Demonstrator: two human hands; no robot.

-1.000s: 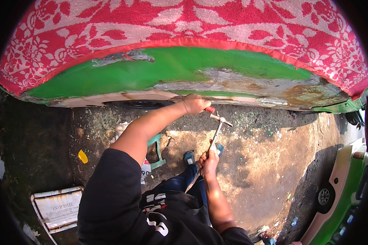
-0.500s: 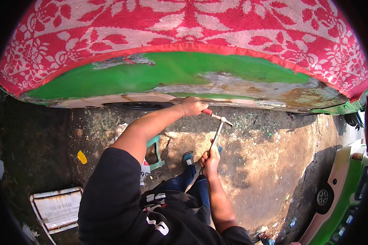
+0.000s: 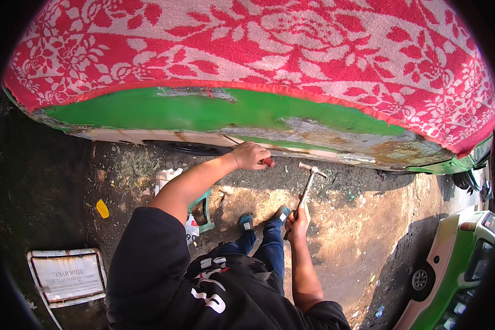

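Note:
My left hand (image 3: pixel 251 156) is closed round a red-handled screwdriver (image 3: pixel 268 162). Its thin shaft shows past my fingers and points up-left to the lower edge of a green and pink vehicle body (image 3: pixel 165 110); whether the tip touches is hard to make out. Bare grey, rusty patches mark that panel. In my right hand (image 3: pixel 298 224) is a hammer (image 3: pixel 308 187), gripped by its dark lower handle. The metal hammer head is up, to the right of the red handle end and apart from it.
A red and pale floral cloth (image 3: pixel 247 44) drapes over the vehicle. Below my left arm stand a green plastic stool (image 3: pixel 205 214) and a white bag (image 3: pixel 192 230). A framed white sign (image 3: pixel 67 278) is at lower left, a yellow scrap (image 3: pixel 102 209) on the ground. Another green and pink vehicle (image 3: pixel 451 264) stands right.
The hammer head has moved away to the right from the screwdriver's red end, where it was close before. My left hand has shifted slightly, and the whole view has tilted a little.

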